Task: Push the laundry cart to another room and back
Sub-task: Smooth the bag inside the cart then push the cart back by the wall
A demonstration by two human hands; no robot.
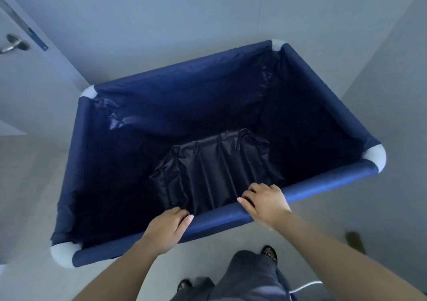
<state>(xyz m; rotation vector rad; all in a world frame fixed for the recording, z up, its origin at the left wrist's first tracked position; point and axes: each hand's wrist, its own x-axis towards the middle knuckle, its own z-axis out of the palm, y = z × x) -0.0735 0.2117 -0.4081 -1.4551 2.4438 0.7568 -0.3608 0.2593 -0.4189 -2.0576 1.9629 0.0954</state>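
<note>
The laundry cart fills the middle of the view: a deep navy fabric bin with padded rims and white corner joints. Its near rim runs from lower left to right, just in front of me. My left hand is wrapped over that rim left of centre. My right hand grips the same rim further right, fingers curled inside. A dark crumpled cloth lies at the bottom of the cart.
A pale wall stands close beyond the cart's far rim, with another wall on the right. A white door with a metal lever handle is at the upper left. My legs and sandalled feet show below on the light floor.
</note>
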